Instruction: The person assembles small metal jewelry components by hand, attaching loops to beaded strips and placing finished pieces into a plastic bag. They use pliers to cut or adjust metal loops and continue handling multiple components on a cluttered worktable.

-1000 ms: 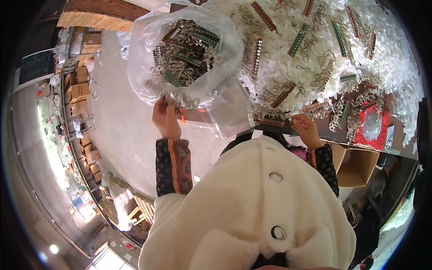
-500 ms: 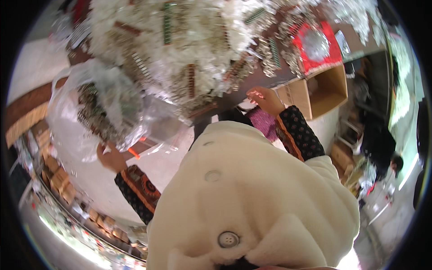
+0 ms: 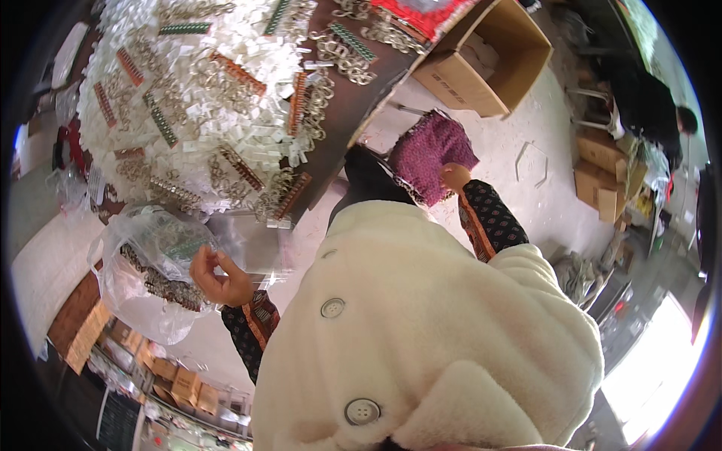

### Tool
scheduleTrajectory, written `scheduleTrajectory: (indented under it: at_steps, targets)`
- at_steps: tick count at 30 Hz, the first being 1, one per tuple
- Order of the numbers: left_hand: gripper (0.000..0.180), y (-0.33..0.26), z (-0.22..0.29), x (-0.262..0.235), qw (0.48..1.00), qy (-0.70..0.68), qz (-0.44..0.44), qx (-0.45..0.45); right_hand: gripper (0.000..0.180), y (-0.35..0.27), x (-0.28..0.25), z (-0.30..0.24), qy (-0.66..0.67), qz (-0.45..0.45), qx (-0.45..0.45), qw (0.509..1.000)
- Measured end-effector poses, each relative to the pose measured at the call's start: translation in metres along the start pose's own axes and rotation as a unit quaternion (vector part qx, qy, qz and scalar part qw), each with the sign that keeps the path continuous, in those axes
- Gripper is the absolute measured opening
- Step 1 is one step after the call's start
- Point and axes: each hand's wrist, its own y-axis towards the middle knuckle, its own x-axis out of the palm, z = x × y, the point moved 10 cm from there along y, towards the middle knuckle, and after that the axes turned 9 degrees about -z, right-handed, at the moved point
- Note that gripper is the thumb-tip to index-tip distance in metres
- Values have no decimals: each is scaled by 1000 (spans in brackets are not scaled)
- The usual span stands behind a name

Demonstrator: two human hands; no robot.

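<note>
My left hand [image 3: 223,276] is over the near edge of a clear plastic bag [image 3: 162,323], its fingers curled with the thumb close to the forefinger. Whatever sits between those fingertips is too small to make out. Inside the bag lie dark and silvery metal-looking pieces [image 3: 174,290] in a bunch. To the right, my right hand [image 3: 455,178] has its fingers closed at the edge of a purple patterned cushion [image 3: 430,154], which looks like a seat top beside my dark-clad leg. Part of its fingers is hidden against the cloth.
A heap of small white pieces [image 3: 199,113] covers the dark table [image 3: 342,113], with red-brown and green ribbed strips and curly silvery pieces on it. An open cardboard box [image 3: 459,79] stands right of the table. More boxes [image 3: 602,169] and a person in black [image 3: 643,105] are farther right.
The view has turned, so the table heap sits farther left. My left hand has lifted over the bag with fingers curled. My right hand has come down from near the box to the purple cushion.
</note>
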Motion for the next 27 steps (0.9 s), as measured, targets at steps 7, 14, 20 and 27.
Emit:
scheduleTrajectory:
  at_steps: [7, 14, 20, 27]
  targets:
    - [23, -16, 20, 3, 996, -46, -36, 68, 18, -46, 38, 17, -191, 52, -36, 980]
    - [23, -45, 3, -13, 998, -41, -34, 31, 14, -47, 35, 34, -96, 20, -76, 992]
    - [22, -52, -9, -24, 998, -58, 1, -13, 18, -33, 6, 4, -113, 25, -39, 993]
    - [14, -25, 21, 21, 984, -175, -31, -13, 20, -85, -23, -214, -130, 95, -295, 942]
